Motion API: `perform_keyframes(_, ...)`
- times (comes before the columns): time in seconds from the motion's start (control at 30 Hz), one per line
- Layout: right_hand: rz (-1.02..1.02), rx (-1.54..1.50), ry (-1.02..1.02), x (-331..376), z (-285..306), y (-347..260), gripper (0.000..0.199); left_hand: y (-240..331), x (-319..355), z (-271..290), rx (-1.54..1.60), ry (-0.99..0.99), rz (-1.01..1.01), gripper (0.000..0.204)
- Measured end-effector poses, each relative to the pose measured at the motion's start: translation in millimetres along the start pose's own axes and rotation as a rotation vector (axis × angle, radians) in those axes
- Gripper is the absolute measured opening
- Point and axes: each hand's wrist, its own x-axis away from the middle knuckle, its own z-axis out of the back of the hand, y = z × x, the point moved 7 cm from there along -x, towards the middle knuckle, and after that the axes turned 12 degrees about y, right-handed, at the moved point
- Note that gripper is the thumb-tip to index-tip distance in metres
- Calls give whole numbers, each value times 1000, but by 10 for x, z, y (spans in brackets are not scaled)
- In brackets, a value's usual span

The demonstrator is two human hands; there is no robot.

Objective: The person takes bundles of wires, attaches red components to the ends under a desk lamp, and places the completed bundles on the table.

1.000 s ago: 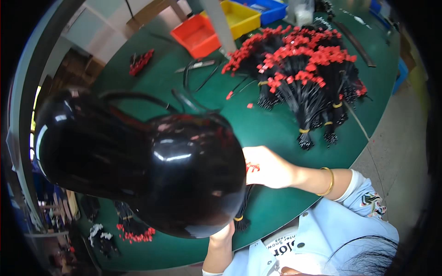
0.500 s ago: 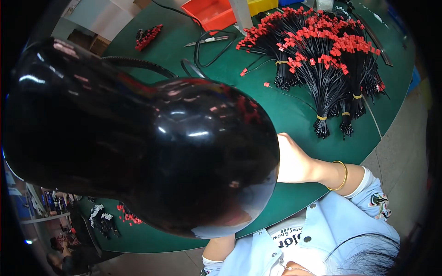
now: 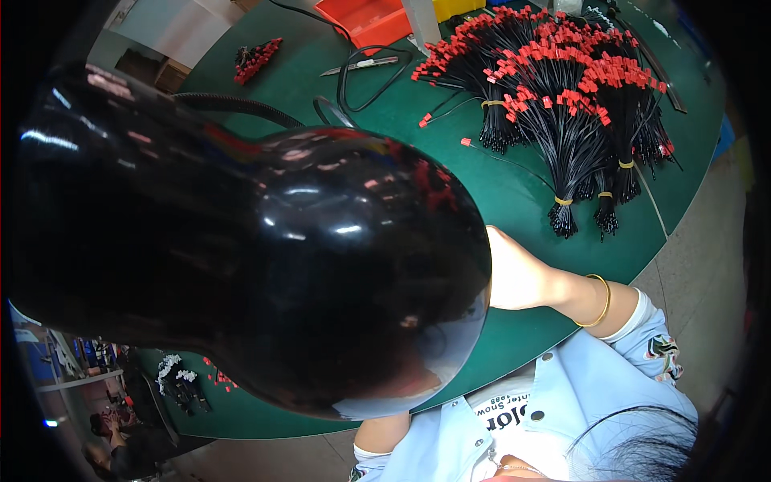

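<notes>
A large glossy black rounded object [image 3: 265, 257] sits close to the camera and hides the middle of the view. My right hand [image 3: 518, 277] lies on the green table [image 3: 514, 193] at that object's right edge. Its fingers are hidden behind the object, and a gold bangle [image 3: 598, 301] is on the wrist. Only my left forearm [image 3: 385, 434] shows, rising from the lower edge; the left hand itself is covered. Several tied bundles of black wires with red tags [image 3: 578, 104] lie fanned out at the far right of the table.
An orange bin [image 3: 365, 16] stands at the table's far edge, with a black cable loop [image 3: 361, 84] and a slim tool [image 3: 361, 66] in front of it. A small red-tagged bundle [image 3: 255, 58] lies far left. More small bundles [image 3: 181, 377] lie lower left.
The black object has come to fill much more of the view and now covers my right hand's fingers. The wire bundles have shifted up and right in the picture.
</notes>
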Motion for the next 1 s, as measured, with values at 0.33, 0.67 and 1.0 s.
perform_keyframes(0.33, 8, -176, 83, -8, 111, -99, 18, -56, -47, 62, -38, -16, 112, 33)
perform_keyframes(0.67, -104, -105, -76, -28, 35, -9, 32, 82, -59, -6, -2, 52, 0, 35)
perform_keyframes(1.0, -59, 81, -17, 7, 77, -80, 25, -63, -20, 89, -8, -1, 39, 37)
